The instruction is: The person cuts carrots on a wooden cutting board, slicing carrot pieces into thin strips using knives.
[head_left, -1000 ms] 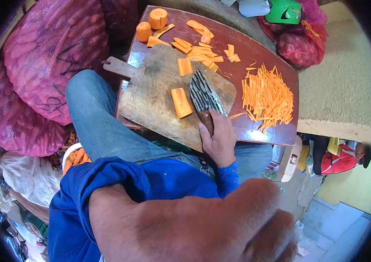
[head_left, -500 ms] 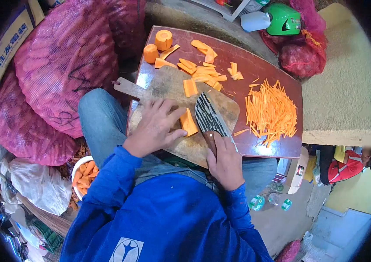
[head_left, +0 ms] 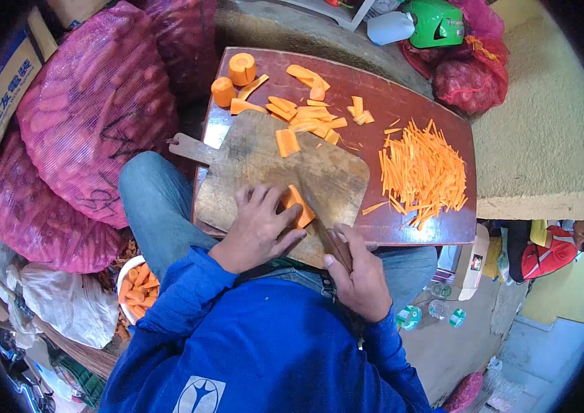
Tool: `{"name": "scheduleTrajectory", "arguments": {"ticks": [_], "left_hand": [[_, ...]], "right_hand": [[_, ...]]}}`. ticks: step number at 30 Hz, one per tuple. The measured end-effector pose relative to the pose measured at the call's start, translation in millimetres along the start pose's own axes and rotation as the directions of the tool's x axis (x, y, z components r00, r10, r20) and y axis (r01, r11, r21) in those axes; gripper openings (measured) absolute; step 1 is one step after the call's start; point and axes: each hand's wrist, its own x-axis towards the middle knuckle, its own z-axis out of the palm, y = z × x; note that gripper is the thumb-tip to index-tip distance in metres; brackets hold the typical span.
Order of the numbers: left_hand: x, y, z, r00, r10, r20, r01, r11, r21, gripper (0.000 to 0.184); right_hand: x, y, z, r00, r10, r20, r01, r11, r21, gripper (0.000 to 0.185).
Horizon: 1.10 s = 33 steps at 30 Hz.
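Note:
A wooden cutting board (head_left: 237, 155) lies on the dark red tabletop. My left hand (head_left: 259, 224) presses a carrot chunk (head_left: 298, 206) down near the board's front edge, fingertips and thumb around it. In my right hand (head_left: 361, 279) is the wooden handle (head_left: 339, 249) of a kitchen knife (head_left: 316, 201); its blade stands edge-on along the chunk's right side. Whether the edge has entered the carrot cannot be made out. A flat carrot piece (head_left: 287, 142) rests farther back on the board. Beyond it lie several carrot slices (head_left: 316, 118).
A heap of carrot strips (head_left: 423, 175) sits on the red table (head_left: 374, 76), right of the board. Two carrot stubs stand at the back left. Pink mesh sacks (head_left: 96, 113) crowd the left, above a white bucket of carrots (head_left: 124, 281). A person in red (head_left: 550, 253) is at far right.
The knife has swung from lying flat at the right to standing edge-on beside the carrot chunk. My left hand has moved slightly toward me, its fingers now more on the chunk.

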Motion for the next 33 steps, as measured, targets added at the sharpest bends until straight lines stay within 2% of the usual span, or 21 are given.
{"name": "scheduleTrajectory", "arguments": {"ticks": [5, 15, 27, 29, 33], "left_hand": [[2.0, 0.3, 1.3, 0.998, 0.034, 0.05, -0.036, 0.998, 0.049, 0.039], [8.3, 3.0, -1.7, 0.994, 0.095, 0.061, -0.102, 0.988, 0.115, 0.033], [4.2, 0.4, -0.7, 0.99, 0.052, 0.131, -0.066, 0.992, 0.108, 0.033], [2.7, 0.5, 0.8, 0.992, 0.053, 0.114, -0.066, 0.991, 0.113, 0.033], [3.8, 0.8, 0.1, 0.996, 0.053, 0.075, -0.063, 0.988, 0.139, 0.032]], "right_hand": [[-7.9, 5.4, -3.6, 0.978, -0.166, 0.124, 0.175, 0.982, -0.072, 0.062], [-12.7, 0.5, -16.5, 0.969, -0.023, 0.248, 0.041, 0.997, -0.067, 0.061], [20.3, 6.4, -1.9, 0.965, -0.041, 0.261, 0.044, 0.999, -0.007, 0.054], [32.4, 7.0, 4.3, 0.961, -0.084, 0.265, 0.07, 0.996, 0.063, 0.053], [28.9, 0.8, -2.6, 0.956, -0.063, 0.287, 0.06, 0.998, 0.02, 0.053]]}}
